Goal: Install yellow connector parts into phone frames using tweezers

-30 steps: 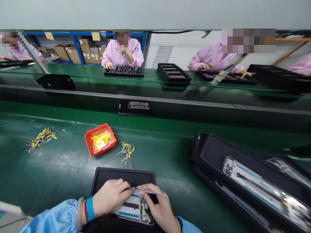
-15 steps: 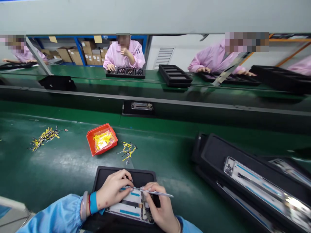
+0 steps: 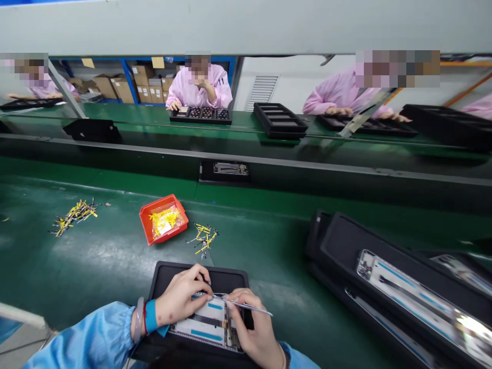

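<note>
A silver phone mid-frame (image 3: 207,325) with blue strips and a dark flex cable lies in a black foam tray (image 3: 163,277) in front of me. My left hand (image 3: 186,292) is over its far left side, thumb and fingers closed on the frame's far edge; anything small between them is hidden. On the right, my right hand (image 3: 253,323) pinches thin metal tweezers (image 3: 255,308). Their tip end reaches to the frame's far edge beside my left fingertips, and the other end sticks out to the right.
Beyond the tray stands a red bin (image 3: 146,225) with yellow-tabbed parts, a small pile (image 3: 205,238) at its right and a larger pile (image 3: 77,215) at its left. Stacked trays (image 3: 338,241) with phone frames fill the right. Co-workers in pink (image 3: 215,87) sit across the line.
The whole view has shifted slightly, so the background sits a little further right. Both hands stay at the frame's far edge, and the tweezers have tilted slightly.
</note>
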{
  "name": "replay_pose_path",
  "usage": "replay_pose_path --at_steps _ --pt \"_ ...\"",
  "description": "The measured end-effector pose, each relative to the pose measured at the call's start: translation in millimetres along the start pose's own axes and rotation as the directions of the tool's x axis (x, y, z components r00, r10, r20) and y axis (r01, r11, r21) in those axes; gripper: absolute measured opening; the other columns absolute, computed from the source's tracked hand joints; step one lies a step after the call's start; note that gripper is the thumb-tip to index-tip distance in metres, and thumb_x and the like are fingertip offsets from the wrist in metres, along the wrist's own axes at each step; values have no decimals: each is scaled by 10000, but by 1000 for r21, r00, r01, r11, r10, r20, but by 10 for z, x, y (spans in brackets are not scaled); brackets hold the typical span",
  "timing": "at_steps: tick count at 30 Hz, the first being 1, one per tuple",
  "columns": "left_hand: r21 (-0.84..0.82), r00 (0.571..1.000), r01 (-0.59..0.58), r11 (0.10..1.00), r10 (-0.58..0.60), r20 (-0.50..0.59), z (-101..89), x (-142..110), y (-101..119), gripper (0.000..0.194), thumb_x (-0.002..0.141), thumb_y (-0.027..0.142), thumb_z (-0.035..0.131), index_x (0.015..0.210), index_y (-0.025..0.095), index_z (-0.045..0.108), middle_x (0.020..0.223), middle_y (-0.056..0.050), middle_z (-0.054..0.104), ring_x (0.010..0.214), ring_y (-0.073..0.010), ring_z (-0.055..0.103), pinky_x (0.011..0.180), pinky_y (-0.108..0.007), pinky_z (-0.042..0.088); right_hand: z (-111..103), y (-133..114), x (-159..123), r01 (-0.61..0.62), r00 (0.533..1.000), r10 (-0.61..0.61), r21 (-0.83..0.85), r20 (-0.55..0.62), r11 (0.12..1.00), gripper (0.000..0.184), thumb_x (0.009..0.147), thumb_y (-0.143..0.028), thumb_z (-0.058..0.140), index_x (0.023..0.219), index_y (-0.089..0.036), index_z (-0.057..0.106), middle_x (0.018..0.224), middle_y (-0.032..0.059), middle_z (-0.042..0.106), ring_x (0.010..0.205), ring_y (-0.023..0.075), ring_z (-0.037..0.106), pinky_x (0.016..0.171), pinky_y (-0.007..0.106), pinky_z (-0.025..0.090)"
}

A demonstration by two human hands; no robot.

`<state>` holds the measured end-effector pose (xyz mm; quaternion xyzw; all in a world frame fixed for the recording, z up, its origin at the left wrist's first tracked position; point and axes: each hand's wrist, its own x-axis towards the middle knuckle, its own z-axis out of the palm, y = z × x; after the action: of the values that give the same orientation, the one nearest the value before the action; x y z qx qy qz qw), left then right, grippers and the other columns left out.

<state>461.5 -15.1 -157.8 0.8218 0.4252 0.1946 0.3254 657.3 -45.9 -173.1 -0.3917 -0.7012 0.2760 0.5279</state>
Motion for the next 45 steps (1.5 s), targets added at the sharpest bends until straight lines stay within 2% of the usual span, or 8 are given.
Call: replay_pose_path --at_steps 12,18,26,32,35,40,42,45 --pt "53 1000 -5 999 5 8 31 -21 -19 95 844 141 606 874 207 667 1016 -16 552 801 -128 573 806 -261 483 -23 5 10 28 994 -28 -5 103 1000 100 953 -161 447 908 -234 498 756 38 620 680 188 620 601 280 528" --pt "91 998 -66 994 65 13 49 -35 -38 149 872 127 557 936 218 657 1047 -21 559 837 -139 569 800 -268 466 -60 -17 41 44 983 -36 -36 178 998 120 993 -250 431 999 -228 548 798 61 649 715 202 646 622 294 551" --pt "146 994 -113 983 111 23 64 -50 -12 158 875 101 506 914 198 624 947 -19 554 837 -148 553 769 -254 454 -50 -41 89 90 981 -77 -66 179 994 190 1008 -257 403 991 -228 590 763 51 663 667 200 642 590 301 550" --pt "131 993 -117 984 116 15 56 -44 -12 151 879 109 504 900 202 621 1029 -29 541 840 -140 566 793 -260 466 -33 -24 32 64 996 -59 -77 66 995 170 1003 -273 427 1088 -235 570 837 58 689 742 213 666 639 316 564" --pt "150 992 -126 981 125 13 41 -50 2 160 883 110 479 913 200 608 1024 -37 550 846 -152 573 784 -270 478 -44 -14 15 7 995 -12 -46 -102 999 147 999 -290 440 1052 -241 567 832 55 671 779 222 655 663 343 559" --pt "213 986 -139 967 154 -56 84 -130 51 209 908 98 385 935 193 569 980 -48 572 841 -151 606 745 -243 505 -167 23 -59 -127 899 120 12 -422 992 100 988 -285 452 1013 -235 535 887 68 591 841 243 625 727 402 533" --pt "271 979 -149 951 181 -95 130 -161 53 234 899 71 360 966 188 551 995 -56 574 794 -143 615 720 -237 517 -268 70 -156 -179 877 153 -15 -454 984 83 976 -291 471 989 -237 532 925 75 565 849 247 620 739 392 528" --pt "324 971 -159 933 207 -119 196 -172 28 239 864 39 374 980 184 526 1051 -69 572 726 -130 611 692 -234 528 -426 173 -327 -307 892 218 -177 -395 935 106 941 -325 526 944 -242 591 937 87 580 837 262 619 653 322 525"
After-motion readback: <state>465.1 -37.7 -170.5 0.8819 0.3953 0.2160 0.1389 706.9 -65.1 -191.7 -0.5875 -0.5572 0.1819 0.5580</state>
